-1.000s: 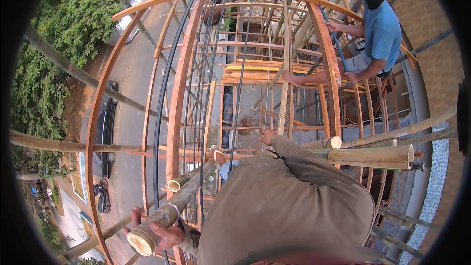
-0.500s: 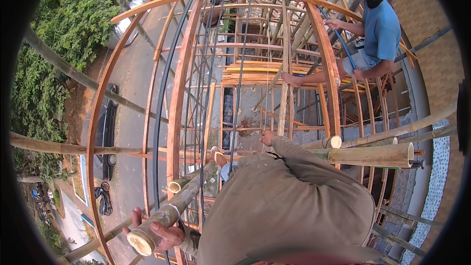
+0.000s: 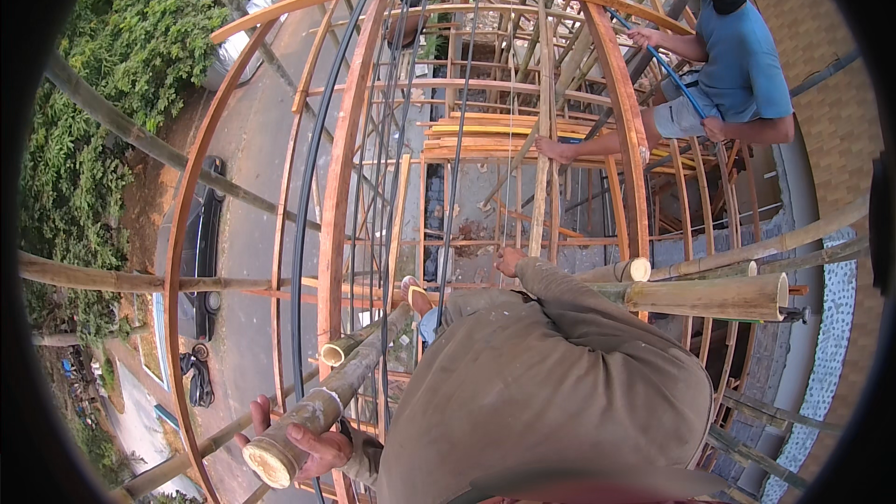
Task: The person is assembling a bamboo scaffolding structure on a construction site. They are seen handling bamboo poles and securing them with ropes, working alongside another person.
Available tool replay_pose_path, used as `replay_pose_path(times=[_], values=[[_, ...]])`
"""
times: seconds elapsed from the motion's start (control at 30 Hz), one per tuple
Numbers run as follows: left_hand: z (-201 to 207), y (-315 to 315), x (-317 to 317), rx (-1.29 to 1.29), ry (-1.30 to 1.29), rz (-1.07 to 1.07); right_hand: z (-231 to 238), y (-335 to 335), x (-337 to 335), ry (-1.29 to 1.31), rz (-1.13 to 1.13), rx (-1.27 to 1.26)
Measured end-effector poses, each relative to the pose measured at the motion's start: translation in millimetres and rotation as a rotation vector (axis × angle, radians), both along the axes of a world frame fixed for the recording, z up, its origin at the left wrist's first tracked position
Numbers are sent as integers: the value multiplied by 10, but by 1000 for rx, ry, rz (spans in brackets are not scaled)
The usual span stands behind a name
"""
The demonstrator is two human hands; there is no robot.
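My left hand (image 3: 313, 445) is closed around the cut end of a thick bamboo pole (image 3: 359, 369) at the lower left. This pole slants up toward my sandalled foot (image 3: 415, 297). My right hand (image 3: 509, 260), on a brown-sleeved arm, reaches forward and grips a thin upright wooden slat (image 3: 541, 131) inside the curved timber frame. I am high on the scaffold, and the ground lies far below.
A person in a blue shirt (image 3: 742, 65) sits on the frame at the upper right, holding a blue hose (image 3: 667, 70). Thick bamboo poles (image 3: 709, 297) lie to my right. Black cables (image 3: 313, 187) run along orange curved ribs (image 3: 341, 177). A dark car (image 3: 201, 252) is parked on the road below.
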State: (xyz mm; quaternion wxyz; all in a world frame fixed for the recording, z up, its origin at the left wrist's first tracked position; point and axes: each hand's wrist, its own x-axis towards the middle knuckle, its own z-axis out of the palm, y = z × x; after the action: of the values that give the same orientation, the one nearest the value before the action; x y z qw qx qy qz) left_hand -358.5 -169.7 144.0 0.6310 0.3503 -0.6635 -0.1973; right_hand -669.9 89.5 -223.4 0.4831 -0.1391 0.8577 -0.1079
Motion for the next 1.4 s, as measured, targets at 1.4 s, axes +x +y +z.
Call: replay_pose_path(times=[1.4], values=[[14,5,-12,-36,-18,-38,-87,-7,-16,-14,-42,-7]])
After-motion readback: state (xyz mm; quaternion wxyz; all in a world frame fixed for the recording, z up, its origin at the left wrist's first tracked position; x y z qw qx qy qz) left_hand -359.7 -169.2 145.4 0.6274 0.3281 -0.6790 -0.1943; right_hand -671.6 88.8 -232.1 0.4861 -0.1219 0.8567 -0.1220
